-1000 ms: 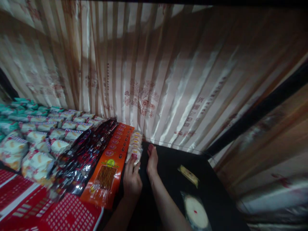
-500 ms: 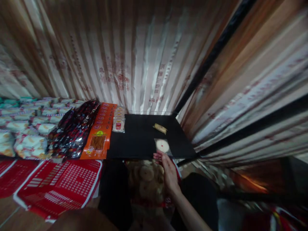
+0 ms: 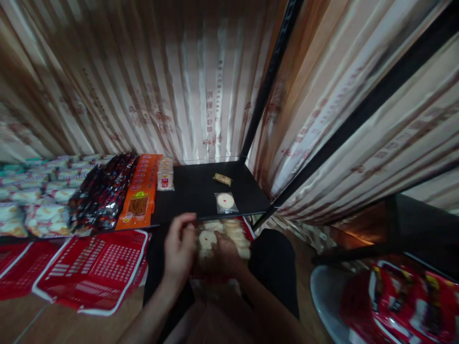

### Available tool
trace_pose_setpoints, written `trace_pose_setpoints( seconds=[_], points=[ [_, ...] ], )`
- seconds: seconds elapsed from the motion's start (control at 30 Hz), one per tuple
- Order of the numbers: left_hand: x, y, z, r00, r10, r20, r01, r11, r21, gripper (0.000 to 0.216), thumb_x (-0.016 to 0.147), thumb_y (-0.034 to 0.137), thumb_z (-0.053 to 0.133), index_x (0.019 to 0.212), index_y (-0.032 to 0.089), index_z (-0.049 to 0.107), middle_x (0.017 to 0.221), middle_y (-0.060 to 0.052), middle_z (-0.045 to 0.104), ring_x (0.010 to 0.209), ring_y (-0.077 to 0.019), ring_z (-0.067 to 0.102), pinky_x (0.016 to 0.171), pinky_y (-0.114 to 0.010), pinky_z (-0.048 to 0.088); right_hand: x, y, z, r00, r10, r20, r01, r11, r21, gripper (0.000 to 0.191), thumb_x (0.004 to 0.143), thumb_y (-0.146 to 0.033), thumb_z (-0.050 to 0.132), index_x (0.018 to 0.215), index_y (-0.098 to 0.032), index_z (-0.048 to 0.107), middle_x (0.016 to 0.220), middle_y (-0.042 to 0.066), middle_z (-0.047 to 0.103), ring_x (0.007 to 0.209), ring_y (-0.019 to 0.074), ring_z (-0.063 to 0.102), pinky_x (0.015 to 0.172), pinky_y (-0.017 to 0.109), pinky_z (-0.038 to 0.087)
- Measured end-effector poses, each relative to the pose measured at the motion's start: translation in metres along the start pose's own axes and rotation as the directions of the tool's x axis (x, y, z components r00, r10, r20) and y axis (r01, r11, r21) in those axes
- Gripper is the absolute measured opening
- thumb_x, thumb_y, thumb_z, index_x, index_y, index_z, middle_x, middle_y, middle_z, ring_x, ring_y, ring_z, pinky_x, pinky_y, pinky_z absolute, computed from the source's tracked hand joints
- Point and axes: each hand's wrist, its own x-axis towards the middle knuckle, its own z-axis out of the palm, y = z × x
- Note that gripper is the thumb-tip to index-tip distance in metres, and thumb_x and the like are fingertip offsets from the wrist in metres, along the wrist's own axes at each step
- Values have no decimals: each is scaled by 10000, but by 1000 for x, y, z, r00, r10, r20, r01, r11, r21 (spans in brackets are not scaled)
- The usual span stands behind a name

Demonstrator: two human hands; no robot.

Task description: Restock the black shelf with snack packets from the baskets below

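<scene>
A red basket (image 3: 248,228) between the knees holds several round, pale cakes in clear wrappers, such as the cake (image 3: 208,239) near its middle. My right hand (image 3: 227,253) reaches down among them; its fingertips are dim and blurred, so any grip is hidden. At the basket's left side hovers my left hand (image 3: 179,251), fingers loosely bent and apart, nothing visible in it. On the black shelf (image 3: 193,191) above the basket lies one round wrapped cake (image 3: 225,201) with a red mark. Behind that cake is a small yellowish wrapped bar (image 3: 223,179).
Left along the shelf are a pale packet (image 3: 165,176), an orange snack bag (image 3: 138,196), dark shiny packets (image 3: 103,191) and rows of white packets (image 3: 46,210). Another red basket (image 3: 93,267) stands below. A black post (image 3: 267,91) rises at the shelf's corner; red packages (image 3: 405,301) sit lower right.
My right hand has left the round cake on the shelf and moved down into the basket. My left hand has come into view beside the basket. The view has shifted slightly to the right.
</scene>
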Motion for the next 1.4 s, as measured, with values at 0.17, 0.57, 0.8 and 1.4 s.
trace_pose_setpoints(
  seconds=[0.17,0.57,0.8,1.4],
  points=[
    [-17,-52,48,933,-70,353,-109,879,463,457,730,100,448,1170,115,574,1339,-155,483,1281,-280,391,1034,-453,356,7,-1,5,989,147,-3,-146,984,-105,407,803,-230,475,1182,-118,570,1010,167,678,973,258,607,853,352,422],
    [-14,-72,35,959,-203,198,108,906,409,376,861,242,331,1122,147,584,1079,-112,666,987,-194,620,876,-333,473,0,-15,-1,990,8,-142,55,899,435,375,787,-202,401,1103,-198,603,882,30,707,844,182,640,830,316,469],
    [5,-57,15,943,-285,174,318,926,-203,364,750,354,527,1012,121,625,919,-87,698,796,-193,645,711,-289,497,11,-22,-11,967,-34,-251,168,828,536,358,746,-285,506,1072,-178,607,1019,77,629,867,177,605,804,315,498],
    [69,-30,-41,842,-179,508,199,980,15,181,684,242,530,778,137,642,717,-7,645,659,-132,560,633,-239,408,34,-86,-71,710,-698,98,704,708,-53,530,785,-143,539,1305,-219,467,1190,78,594,1074,219,499,945,379,416]
  ],
)
